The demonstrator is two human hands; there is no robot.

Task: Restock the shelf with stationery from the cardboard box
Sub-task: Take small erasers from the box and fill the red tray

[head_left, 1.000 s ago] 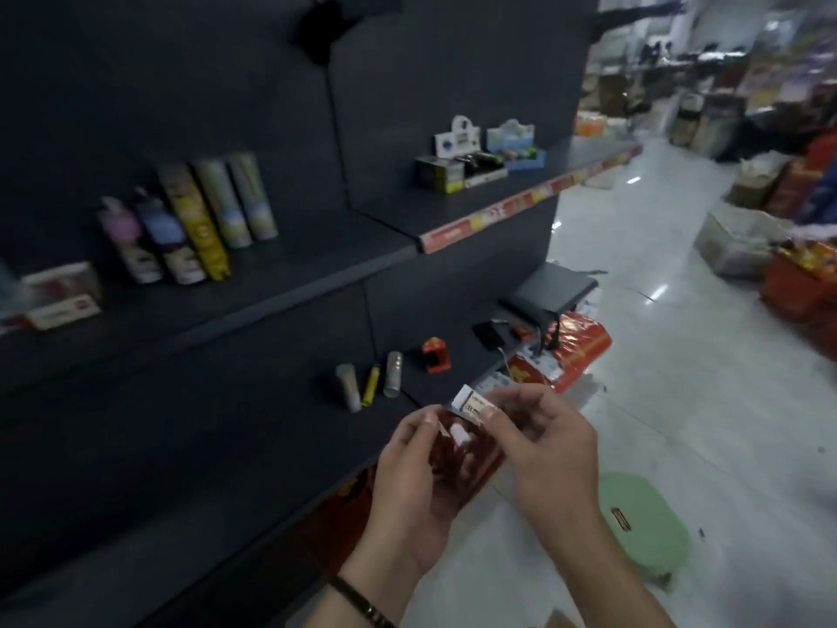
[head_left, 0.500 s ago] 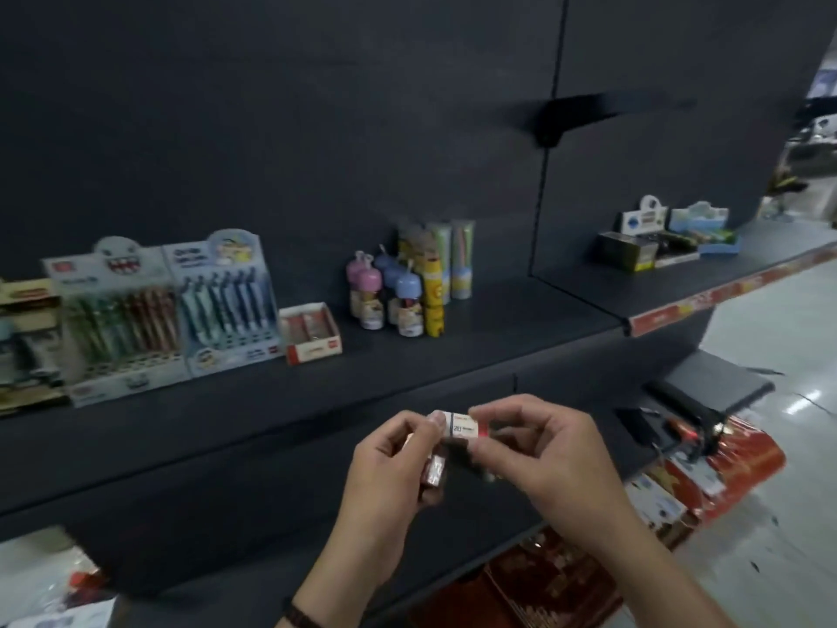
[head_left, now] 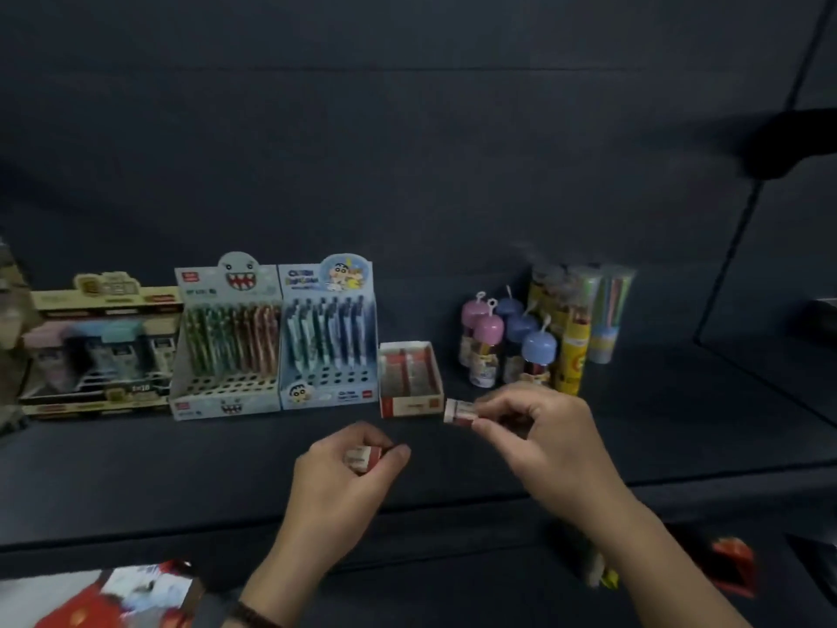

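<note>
Head view: you are facing the dark shelf [head_left: 634, 441];
Right hand [head_left: 543, 430]: you are pinching a small white pack [head_left: 459, 411], just beside the open red-white box [head_left: 410, 403] standing on the shelf;
Left hand [head_left: 344, 478]: you are gripping a second pack [head_left: 362, 457], nearer the shelf's front edge

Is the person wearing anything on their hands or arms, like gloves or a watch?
No gloves, and no sleeves in view: the left hand and the right hand are both bare. The only thing worn is a dark bracelet around the left wrist. No rings or watch show.
</note>
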